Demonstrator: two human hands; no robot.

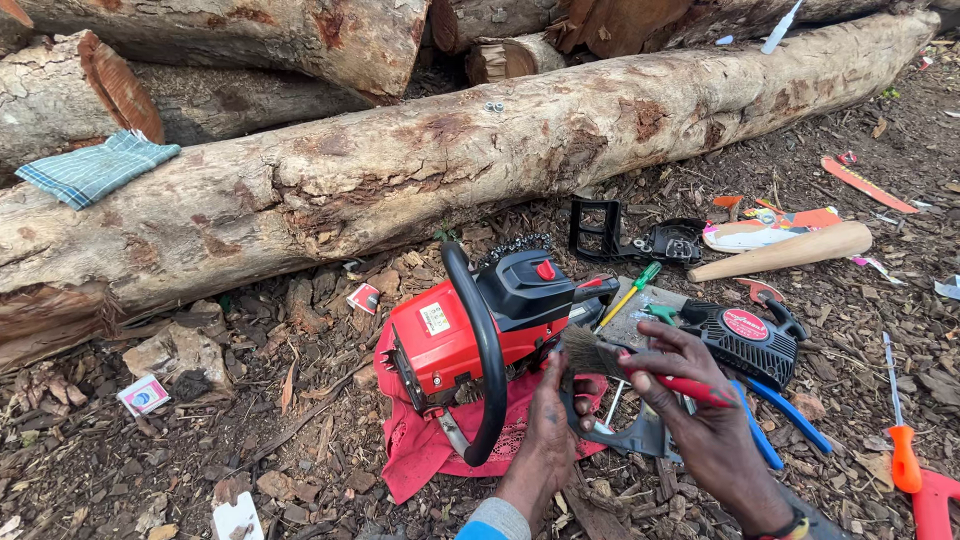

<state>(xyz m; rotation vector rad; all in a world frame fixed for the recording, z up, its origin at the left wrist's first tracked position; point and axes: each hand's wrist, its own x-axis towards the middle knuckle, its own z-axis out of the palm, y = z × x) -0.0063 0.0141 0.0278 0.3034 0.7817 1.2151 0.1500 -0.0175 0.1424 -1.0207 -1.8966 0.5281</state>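
Observation:
A red and black chainsaw body (470,330) with a black loop handle lies on a red cloth (440,440) on bark-strewn ground. My left hand (550,420) rests against the saw's near right side. My right hand (690,400) grips a red-handled paintbrush (640,365), its bristles touching the saw next to my left fingers. A black starter cover with a red round label (745,340) lies just right of the saw.
A long log (400,170) lies behind the saw, a checked cloth (95,168) on another log at left. Around are a green screwdriver (632,292), a black handle frame (630,238), a wooden club (790,252), an orange-handled file (898,420) and blue pliers (790,420).

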